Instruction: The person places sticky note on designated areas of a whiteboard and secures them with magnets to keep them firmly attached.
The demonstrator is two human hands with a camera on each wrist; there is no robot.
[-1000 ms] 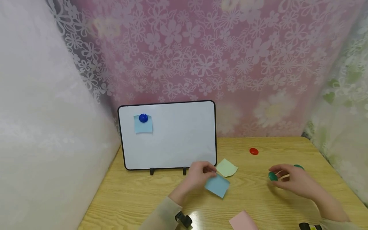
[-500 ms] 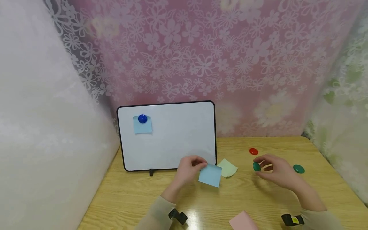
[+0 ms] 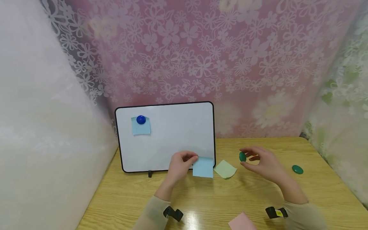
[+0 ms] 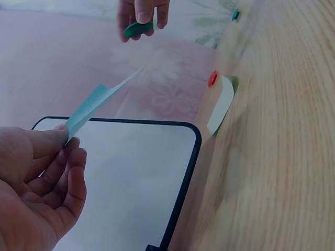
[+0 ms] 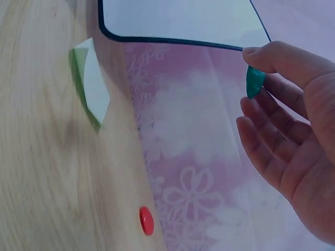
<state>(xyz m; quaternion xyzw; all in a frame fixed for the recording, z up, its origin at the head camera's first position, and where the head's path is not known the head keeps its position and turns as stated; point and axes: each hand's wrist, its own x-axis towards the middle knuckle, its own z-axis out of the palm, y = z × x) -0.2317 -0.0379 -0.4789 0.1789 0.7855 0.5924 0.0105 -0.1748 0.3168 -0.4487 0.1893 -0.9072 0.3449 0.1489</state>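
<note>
My left hand [image 3: 180, 165] pinches a blue sticky note [image 3: 203, 167] by its top left corner, in front of the lower right part of the whiteboard [image 3: 169, 137]. In the left wrist view the note [image 4: 94, 107] rises from between thumb and forefinger. My right hand [image 3: 264, 163], right of the board, holds a green round magnet [image 3: 242, 157] between thumb and fingers; the right wrist view shows that magnet [image 5: 255, 82] at the thumb tip. Another blue note [image 3: 141, 129] hangs on the board's upper left under a blue magnet [image 3: 141, 119].
A pale green note [image 3: 225, 169] lies on the table by the board's lower right corner. A second green magnet [image 3: 297, 169] lies at the right. A red magnet [image 5: 147, 220] sits near the table's back edge. A pink note [image 3: 242, 222] is at the front.
My left hand has lifted the blue note up and left, from over the table to before the board. My right hand has carried the green magnet left and up toward the board.
</note>
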